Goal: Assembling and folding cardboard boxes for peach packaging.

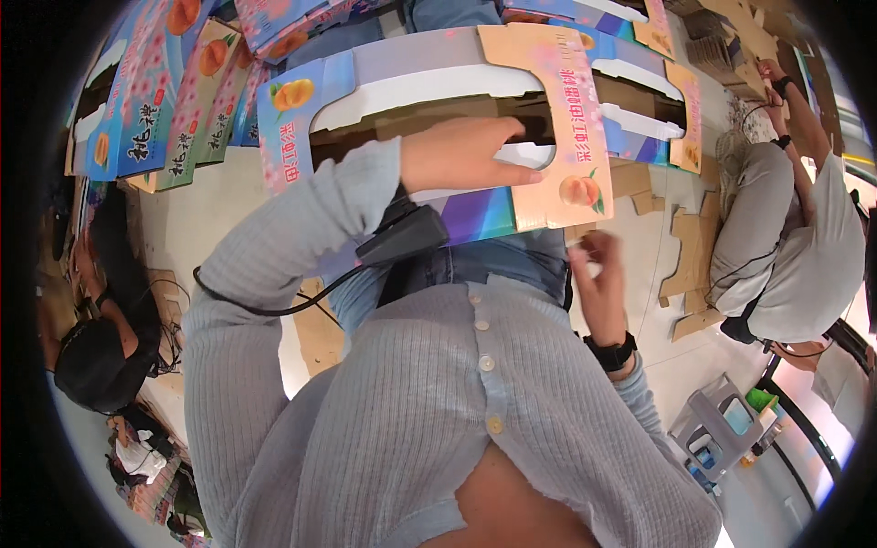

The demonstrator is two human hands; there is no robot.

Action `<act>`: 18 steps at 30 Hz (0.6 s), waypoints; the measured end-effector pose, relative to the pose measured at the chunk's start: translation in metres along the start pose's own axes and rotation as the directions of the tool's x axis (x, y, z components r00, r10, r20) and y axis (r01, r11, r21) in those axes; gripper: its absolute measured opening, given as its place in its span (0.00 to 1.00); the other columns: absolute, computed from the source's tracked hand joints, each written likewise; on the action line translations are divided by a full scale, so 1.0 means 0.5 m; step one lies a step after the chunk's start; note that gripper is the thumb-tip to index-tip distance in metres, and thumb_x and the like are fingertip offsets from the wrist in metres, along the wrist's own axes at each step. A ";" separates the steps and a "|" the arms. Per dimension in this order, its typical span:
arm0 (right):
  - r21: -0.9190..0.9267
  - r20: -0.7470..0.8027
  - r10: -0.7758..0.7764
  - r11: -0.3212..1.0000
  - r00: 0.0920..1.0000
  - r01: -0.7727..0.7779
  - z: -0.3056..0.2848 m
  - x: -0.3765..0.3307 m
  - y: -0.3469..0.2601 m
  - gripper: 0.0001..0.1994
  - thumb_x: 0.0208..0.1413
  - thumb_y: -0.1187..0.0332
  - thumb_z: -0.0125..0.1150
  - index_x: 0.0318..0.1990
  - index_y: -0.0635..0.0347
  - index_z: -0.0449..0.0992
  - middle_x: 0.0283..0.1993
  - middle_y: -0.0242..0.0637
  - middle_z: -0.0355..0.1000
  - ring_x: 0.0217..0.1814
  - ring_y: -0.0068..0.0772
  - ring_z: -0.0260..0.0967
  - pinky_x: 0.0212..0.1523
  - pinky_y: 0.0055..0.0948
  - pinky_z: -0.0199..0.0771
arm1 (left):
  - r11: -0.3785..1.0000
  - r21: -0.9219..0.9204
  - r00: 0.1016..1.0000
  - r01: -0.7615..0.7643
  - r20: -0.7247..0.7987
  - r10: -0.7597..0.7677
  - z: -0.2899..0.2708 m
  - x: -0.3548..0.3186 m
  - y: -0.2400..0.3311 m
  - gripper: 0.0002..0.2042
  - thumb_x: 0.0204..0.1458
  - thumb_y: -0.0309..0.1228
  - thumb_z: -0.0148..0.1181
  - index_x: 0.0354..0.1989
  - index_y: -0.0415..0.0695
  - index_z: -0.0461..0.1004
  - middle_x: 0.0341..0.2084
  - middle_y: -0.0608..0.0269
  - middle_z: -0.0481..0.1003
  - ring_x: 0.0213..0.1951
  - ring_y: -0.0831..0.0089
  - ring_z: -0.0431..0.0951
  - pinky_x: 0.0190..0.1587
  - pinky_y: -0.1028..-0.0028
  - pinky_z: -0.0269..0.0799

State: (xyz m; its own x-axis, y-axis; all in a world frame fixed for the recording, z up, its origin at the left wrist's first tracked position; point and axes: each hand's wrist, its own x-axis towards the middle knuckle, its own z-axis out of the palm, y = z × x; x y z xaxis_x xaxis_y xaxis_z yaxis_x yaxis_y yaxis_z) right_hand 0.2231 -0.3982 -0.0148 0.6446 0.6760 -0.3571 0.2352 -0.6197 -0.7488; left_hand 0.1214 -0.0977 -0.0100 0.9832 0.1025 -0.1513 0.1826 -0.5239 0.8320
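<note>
Head view: light carton (480, 210), easy to crease

Carton's directly under L hand (470, 155). L thumb + forefinger are spread by a white flap (530, 153); can't tell if they pinch it. R hand (600, 274) is blurred, fingers part-curled just below the carton's near R corner; can't tell re: grip. Prob. thin cardboard: v. light, stiff at folds, a bit slick w/ that print. Best hold: peach-coloured end panel (575, 128), just past L fingertips; narrow window rims (420, 55) prob. bend if squeezed.
</note>
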 end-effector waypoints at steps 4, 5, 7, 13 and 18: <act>0.380 0.278 -0.005 0.919 0.961 -0.105 0.046 0.008 -0.036 0.31 0.62 0.65 0.64 0.67 0.67 0.58 0.59 0.46 0.68 0.61 0.35 0.67 0.62 0.34 0.67 | 0.971 -0.152 0.930 0.186 0.347 -0.124 -0.010 0.044 0.008 0.32 0.55 0.51 0.62 0.47 0.26 0.72 0.39 0.43 0.76 0.41 0.58 0.76 0.46 0.66 0.71; 0.373 0.335 0.035 0.913 0.941 -0.166 0.045 0.026 -0.042 0.33 0.62 0.65 0.64 0.69 0.66 0.55 0.62 0.47 0.65 0.64 0.35 0.64 0.64 0.34 0.65 | 0.967 -0.145 0.919 0.209 0.367 -0.143 -0.013 0.056 0.000 0.34 0.52 0.53 0.66 0.49 0.27 0.72 0.40 0.47 0.76 0.43 0.62 0.76 0.46 0.68 0.71; 0.368 0.384 0.060 0.905 0.922 -0.212 0.051 0.058 -0.053 0.35 0.62 0.64 0.63 0.70 0.66 0.51 0.65 0.48 0.62 0.67 0.36 0.61 0.65 0.35 0.64 | 0.965 -0.208 0.962 0.160 0.252 -0.105 -0.024 0.052 0.001 0.34 0.52 0.52 0.66 0.48 0.27 0.72 0.40 0.47 0.76 0.43 0.63 0.75 0.46 0.68 0.70; 0.668 0.140 -0.200 0.742 0.970 0.057 0.071 0.154 -0.148 0.44 0.62 0.62 0.63 0.74 0.60 0.36 0.73 0.46 0.49 0.75 0.40 0.50 0.71 0.39 0.54 | 0.900 -0.420 0.993 0.115 0.051 -0.103 -0.130 0.035 0.062 0.27 0.55 0.41 0.68 0.55 0.31 0.71 0.48 0.56 0.76 0.51 0.75 0.72 0.53 0.73 0.68; 0.749 -0.005 -0.385 0.611 0.923 0.258 0.054 0.194 -0.243 0.50 0.58 0.61 0.68 0.75 0.57 0.33 0.72 0.46 0.50 0.75 0.41 0.51 0.70 0.40 0.58 | 0.728 -0.683 0.998 0.058 0.041 -0.042 -0.207 0.010 0.113 0.28 0.55 0.34 0.68 0.62 0.36 0.67 0.55 0.62 0.74 0.57 0.77 0.71 0.62 0.72 0.63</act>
State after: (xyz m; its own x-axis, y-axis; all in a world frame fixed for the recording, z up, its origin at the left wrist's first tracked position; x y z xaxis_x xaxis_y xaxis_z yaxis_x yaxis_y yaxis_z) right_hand 0.2373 -0.2467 0.0262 0.5080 0.8605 -0.0388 -0.2344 0.0948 -0.9675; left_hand 0.1360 -0.0394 0.0917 0.9741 0.0897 -0.2073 0.1860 0.2020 0.9616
